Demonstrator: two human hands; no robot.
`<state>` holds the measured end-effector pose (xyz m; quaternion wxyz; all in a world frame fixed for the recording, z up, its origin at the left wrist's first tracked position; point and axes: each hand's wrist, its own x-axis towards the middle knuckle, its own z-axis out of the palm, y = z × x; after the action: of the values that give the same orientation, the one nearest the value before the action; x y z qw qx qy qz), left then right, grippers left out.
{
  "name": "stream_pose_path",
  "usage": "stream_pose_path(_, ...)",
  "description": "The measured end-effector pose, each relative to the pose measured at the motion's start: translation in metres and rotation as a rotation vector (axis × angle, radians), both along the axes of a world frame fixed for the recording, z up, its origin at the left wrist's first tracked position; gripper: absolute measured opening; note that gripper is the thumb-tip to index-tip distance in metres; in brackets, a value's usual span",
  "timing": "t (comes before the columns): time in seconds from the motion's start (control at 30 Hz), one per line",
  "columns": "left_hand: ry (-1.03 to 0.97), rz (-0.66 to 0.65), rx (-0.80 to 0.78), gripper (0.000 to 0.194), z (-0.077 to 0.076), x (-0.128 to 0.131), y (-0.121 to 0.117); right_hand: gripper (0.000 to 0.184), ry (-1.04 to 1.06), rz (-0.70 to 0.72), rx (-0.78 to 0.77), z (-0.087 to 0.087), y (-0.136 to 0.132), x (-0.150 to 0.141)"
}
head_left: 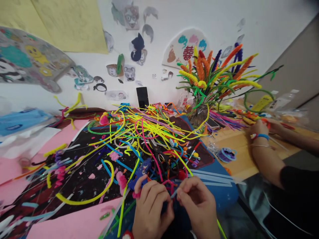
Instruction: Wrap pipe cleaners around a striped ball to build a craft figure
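At the bottom middle, my left hand [153, 209] is closed with curled fingers. My right hand [198, 205] pinches a short light-blue pipe cleaner [173, 194], whose other end runs to my left fingertips; my own fingers partly hide it. Just beyond the hands are a dark-blue fuzzy figure [142, 172], a magenta pipe cleaner [152, 154] bent into a curve, and black-handled scissors [169, 165]. Yellow pipe cleaners [149, 124] lie in a loose heap farther back. A curved yellow pipe cleaner [84, 200] rests to the left.
A vase of pipe-cleaner flowers [203, 114] stands at the back right. Against the wall leans a phone [142, 97]. Pink paper [72, 222] covers the near left. On the right, another person's hands [260, 127] work over the wooden table [236, 166], near a purple spool [226, 155].
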<state>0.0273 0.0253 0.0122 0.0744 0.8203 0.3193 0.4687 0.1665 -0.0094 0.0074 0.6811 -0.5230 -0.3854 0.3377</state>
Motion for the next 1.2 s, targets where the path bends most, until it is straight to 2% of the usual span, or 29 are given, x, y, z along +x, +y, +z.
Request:
stream_pose_path(0.13, -0.051, -0.004, 0.045, 0.021, 0.007, 0.003, -0.002, 0.017, 0.050, 0.075, -0.076, 0.009, 0.011, 0.002)
stream_pose_path(0.23, -0.075, 0.013, 0.055, 0.022, 0.008, 0.004, -0.002, 0.021, 0.175, 0.173, -0.119, 0.014, 0.016, 0.001)
stream_pose_path(0.33, -0.109, 0.063, -0.019, 0.022, 0.006, 0.005, 0.000, 0.026, 0.336, 0.211, -0.079, 0.015, 0.017, -0.003)
stream_pose_path(0.43, -0.195, 0.107, -0.075, 0.017, 0.005, 0.004, 0.001, 0.030, 0.402, 0.191, -0.032, 0.015, 0.017, -0.009)
stream_pose_path(0.63, -0.270, -0.054, -0.305, 0.014, 0.007, -0.003, -0.001, 0.031, 0.423, 0.186, 0.022, 0.014, 0.013, -0.017)
stream_pose_path(0.87, -0.360, -0.091, -0.431, 0.010, 0.003, -0.008, -0.002, 0.032, 0.353, 0.187, 0.029, 0.019, 0.008, -0.020)
stream_pose_path(1.07, -0.312, -0.066, -0.313, 0.012, 0.002, -0.008, -0.003, 0.034, 0.384, 0.167, 0.007, 0.024, 0.010, -0.014)
stream_pose_path(1.13, -0.251, -0.097, -0.212, 0.018, 0.004, -0.008, -0.003, 0.038, 0.484, 0.212, -0.051, 0.026, 0.011, -0.008)
stream_pose_path(1.2, -0.158, -0.132, -0.046, 0.026, 0.007, -0.008, -0.004, 0.042, 0.624, 0.304, -0.155, 0.026, 0.011, 0.000)
